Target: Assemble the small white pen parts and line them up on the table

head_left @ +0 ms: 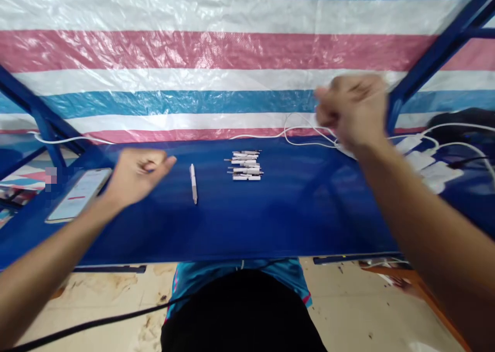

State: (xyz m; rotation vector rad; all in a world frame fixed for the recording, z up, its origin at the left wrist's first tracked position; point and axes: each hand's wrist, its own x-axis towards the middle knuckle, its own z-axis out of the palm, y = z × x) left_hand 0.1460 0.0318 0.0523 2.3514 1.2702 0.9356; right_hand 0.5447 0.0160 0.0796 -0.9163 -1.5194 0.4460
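My left hand (141, 172) is curled into a loose fist over the left part of the blue table, thumb sticking out to the right. Nothing shows in its fingers. Just right of it lies a white pen (194, 184), pointing roughly away from me and touched by neither hand. My right hand (351, 109), slightly blurred, is raised at the right above the table's back edge. Its fingers are closed in a fist, with nothing seen in them. Between the hands, a stack of several white pen parts (246, 166) lies crosswise near the middle of the table.
A phone (79, 194) with a lit screen lies at the left, behind my left forearm. White cables (305, 130) run along the back edge to white plugs and a power strip (435, 166) on the right. A striped plastic sheet (232, 52) hangs behind the blue table (232, 228).
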